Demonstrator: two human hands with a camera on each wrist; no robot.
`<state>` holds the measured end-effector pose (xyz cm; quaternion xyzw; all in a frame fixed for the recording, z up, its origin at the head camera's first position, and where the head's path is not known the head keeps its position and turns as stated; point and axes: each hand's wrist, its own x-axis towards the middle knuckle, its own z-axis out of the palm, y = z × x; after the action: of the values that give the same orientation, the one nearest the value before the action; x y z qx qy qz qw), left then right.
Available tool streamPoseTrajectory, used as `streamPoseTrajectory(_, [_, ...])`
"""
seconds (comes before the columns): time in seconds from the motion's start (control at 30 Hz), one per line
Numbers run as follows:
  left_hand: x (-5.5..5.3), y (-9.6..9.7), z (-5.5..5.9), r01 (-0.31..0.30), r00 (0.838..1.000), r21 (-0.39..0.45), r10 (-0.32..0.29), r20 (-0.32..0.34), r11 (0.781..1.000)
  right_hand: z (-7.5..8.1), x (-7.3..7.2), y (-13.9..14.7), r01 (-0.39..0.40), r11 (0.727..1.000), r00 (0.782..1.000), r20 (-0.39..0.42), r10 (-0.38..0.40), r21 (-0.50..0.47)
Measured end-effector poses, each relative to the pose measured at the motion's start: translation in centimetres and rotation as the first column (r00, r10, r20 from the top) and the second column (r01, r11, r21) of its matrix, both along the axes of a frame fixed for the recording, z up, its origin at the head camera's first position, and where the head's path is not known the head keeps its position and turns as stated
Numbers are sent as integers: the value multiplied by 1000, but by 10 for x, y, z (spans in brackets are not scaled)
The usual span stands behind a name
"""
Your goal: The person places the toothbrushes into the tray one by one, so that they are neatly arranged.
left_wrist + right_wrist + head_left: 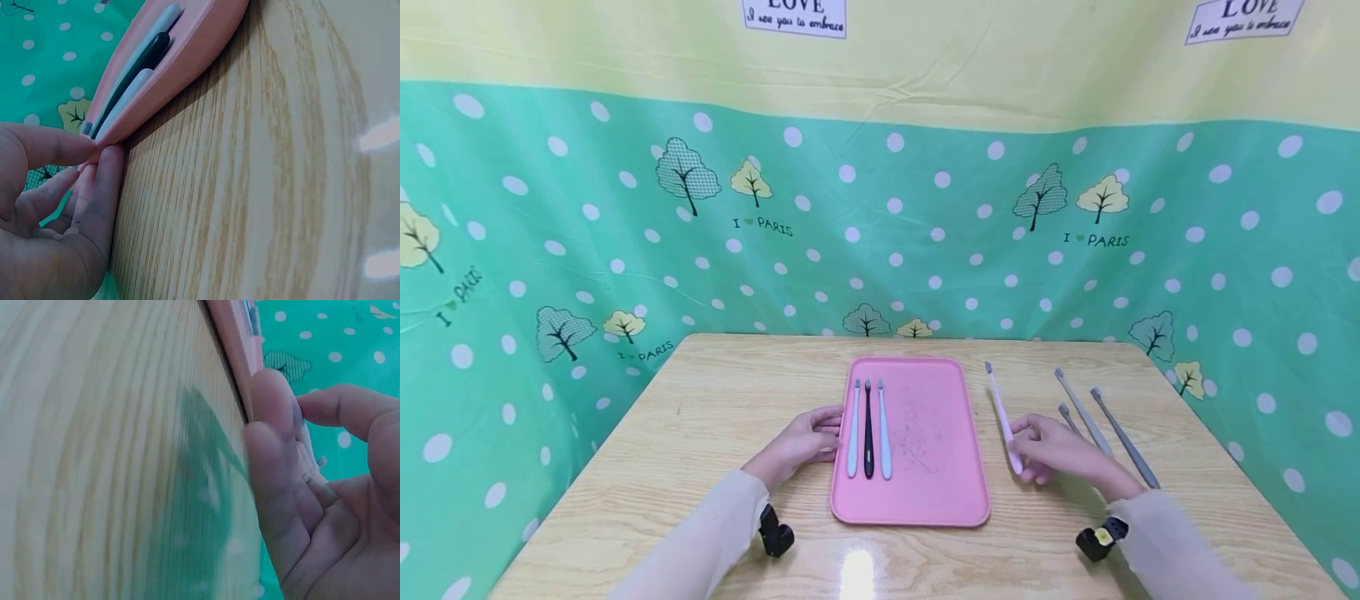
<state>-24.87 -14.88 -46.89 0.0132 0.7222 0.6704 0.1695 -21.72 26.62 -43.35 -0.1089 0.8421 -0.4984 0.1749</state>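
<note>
A pink tray (936, 500) lies on the table with two pale blue toothbrushes (884, 437) and a black toothbrush (868, 433) side by side in its left half, heads toward the back. My left hand (805, 437) pinches the tray's left rim between thumb and fingers, as the left wrist view (62, 206) also shows. To the right of the tray, my right hand (1051, 450) pinches a light pink toothbrush (1001, 408) near its handle end, its head pointing to the back. In the right wrist view the fingers mostly hide that toothbrush.
Several grey toothbrushes lie right of my right hand; one grey toothbrush (1123, 437) is outermost, and another (1070, 417) is partly hidden behind the hand. The wooden table (745, 375) ends at a green dotted curtain (917, 250) along the back.
</note>
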Motion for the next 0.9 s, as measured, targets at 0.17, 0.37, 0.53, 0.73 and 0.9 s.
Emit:
streamPoseTrajectory(0.17, [0,0,-1,1,1000,2,-1,-1,1000,0,-5,-10,-45,998,999,17,45,-50])
streamPoseTrajectory(0.37, [0,0,-1,0,1000,3,0,-2,1000,-2,-8,-22,-73,993,996,46,78,-94])
streamPoseTrajectory(0.53, [1,0,0,-1,1000,2,1,6,1000,0,-11,-35,-105,988,992,56,112,-110])
streamPoseTrajectory(0.73, [2,1,2,-9,1000,-15,10,14,1000,0,-17,-50,-140,981,987,57,149,-133])
streamPoseTrajectory(0.9, [2,1,3,-21,1000,-35,21,15,999,1,-22,-63,-162,977,984,53,171,-136])
